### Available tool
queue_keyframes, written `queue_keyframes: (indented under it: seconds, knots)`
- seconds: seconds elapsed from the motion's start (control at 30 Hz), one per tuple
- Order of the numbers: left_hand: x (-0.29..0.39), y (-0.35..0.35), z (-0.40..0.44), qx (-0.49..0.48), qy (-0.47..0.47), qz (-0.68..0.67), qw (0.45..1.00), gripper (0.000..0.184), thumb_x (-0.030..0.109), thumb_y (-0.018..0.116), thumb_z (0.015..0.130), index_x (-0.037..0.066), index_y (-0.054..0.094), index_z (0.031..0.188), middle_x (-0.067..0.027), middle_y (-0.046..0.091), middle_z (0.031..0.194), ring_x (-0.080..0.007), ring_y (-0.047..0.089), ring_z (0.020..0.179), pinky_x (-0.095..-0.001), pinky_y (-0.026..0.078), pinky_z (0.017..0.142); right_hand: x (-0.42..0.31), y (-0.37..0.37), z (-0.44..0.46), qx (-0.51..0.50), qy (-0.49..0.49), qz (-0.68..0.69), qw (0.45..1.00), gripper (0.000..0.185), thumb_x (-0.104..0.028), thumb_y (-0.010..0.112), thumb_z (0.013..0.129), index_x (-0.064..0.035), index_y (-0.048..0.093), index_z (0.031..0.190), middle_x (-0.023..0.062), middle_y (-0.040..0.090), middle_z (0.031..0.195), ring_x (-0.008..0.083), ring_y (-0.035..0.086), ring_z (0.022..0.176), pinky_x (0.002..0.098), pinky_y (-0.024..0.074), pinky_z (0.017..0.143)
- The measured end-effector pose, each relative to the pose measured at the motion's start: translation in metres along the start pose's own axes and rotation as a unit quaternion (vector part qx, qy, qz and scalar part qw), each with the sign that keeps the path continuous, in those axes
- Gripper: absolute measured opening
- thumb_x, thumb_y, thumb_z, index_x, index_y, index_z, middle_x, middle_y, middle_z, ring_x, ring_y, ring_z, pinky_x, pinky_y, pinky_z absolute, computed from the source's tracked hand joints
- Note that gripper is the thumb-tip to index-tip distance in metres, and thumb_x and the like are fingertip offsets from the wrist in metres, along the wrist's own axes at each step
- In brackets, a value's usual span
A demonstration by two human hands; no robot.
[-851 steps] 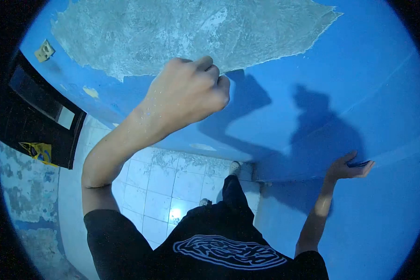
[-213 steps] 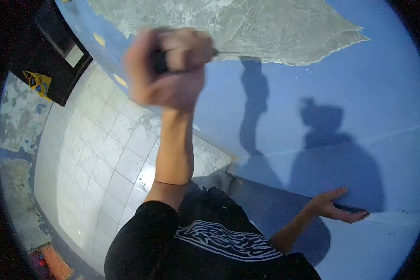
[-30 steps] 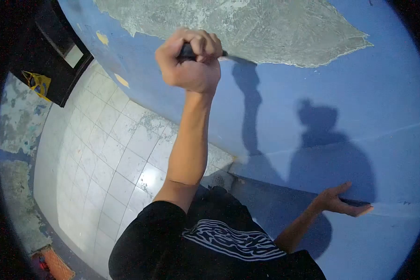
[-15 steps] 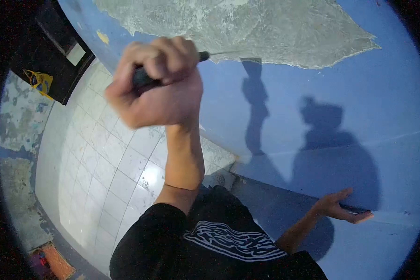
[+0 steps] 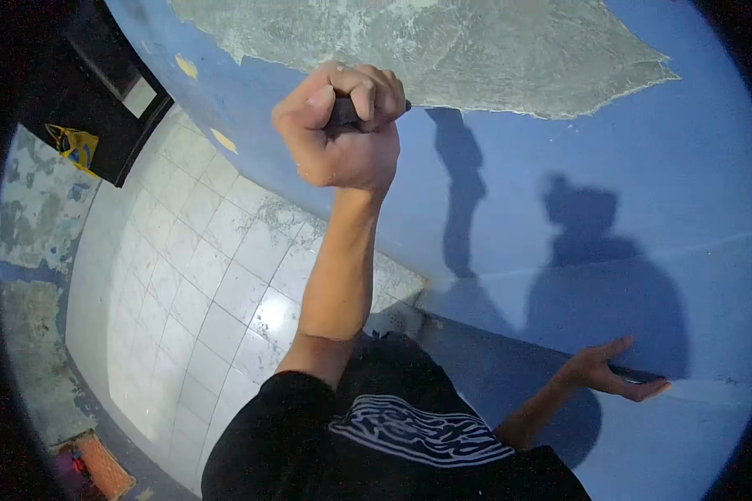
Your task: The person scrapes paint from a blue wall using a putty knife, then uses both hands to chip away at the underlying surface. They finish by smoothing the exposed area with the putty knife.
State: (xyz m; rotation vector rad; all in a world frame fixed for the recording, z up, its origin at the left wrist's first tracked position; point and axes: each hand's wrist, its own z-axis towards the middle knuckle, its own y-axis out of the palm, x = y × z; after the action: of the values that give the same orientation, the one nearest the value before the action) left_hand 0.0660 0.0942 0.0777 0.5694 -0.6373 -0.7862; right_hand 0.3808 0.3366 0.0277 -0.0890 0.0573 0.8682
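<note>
Left hand (image 5: 348, 144) near the lower edge of a bare plaster patch (image 5: 476, 58), fingers clenched around a black handle (image 5: 343, 112); right hand (image 5: 606, 372) well below the patch, thumb spread from fingers.

A blue wall (image 5: 510, 188) fills most of the right side, with a large grey patch (image 5: 518, 50) at the top where the paint is gone, its lower edge ragged. Small cream chips (image 5: 224, 140) mark the wall farther left, and a faint line runs across it lower right. The floor (image 5: 205, 250) is pale square tiles with dark grout, smudged near the wall. Light glares off one spot of the tiles, and dark shadows (image 5: 606, 292) fall on the blue paint. At far left stand a mottled, peeling wall (image 5: 38, 209) and something tall and dark (image 5: 67, 92).
</note>
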Motion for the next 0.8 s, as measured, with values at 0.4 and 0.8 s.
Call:
queue_keyframes:
  seconds: [0.4, 0.8]
  knots:
    - [0.023, -0.015, 0.009, -0.036, 0.053, -0.034, 0.997, 0.042, 0.046, 0.031, 0.083, 0.013, 0.038, 0.059, -0.0044, 0.036, 0.051, -0.0161, 0.023, 0.043, -0.0315, 0.021, 0.042, 0.007, 0.002, -0.005, 0.008, 0.022, 0.055, 0.998, 0.087, -0.039, 0.073, 0.082, 0.0038, 0.024, 0.140, 0.0254, 0.028, 0.138, 0.0409, 0.035, 0.128, 0.0532, 0.0349, 0.104]
    - [0.012, -0.027, 0.015, -0.036, 0.167, -0.057, 0.984, 0.041, 0.041, 0.029, 0.089, 0.013, 0.035, 0.060, -0.0029, 0.034, 0.050, -0.0155, 0.025, 0.043, -0.0314, 0.023, 0.042, 0.007, -0.002, -0.004, 0.001, 0.014, 0.026, 1.000, 0.086, -0.038, 0.073, 0.083, 0.0056, 0.024, 0.140, 0.0269, 0.030, 0.136, 0.0412, 0.035, 0.127, 0.0543, 0.0339, 0.103]
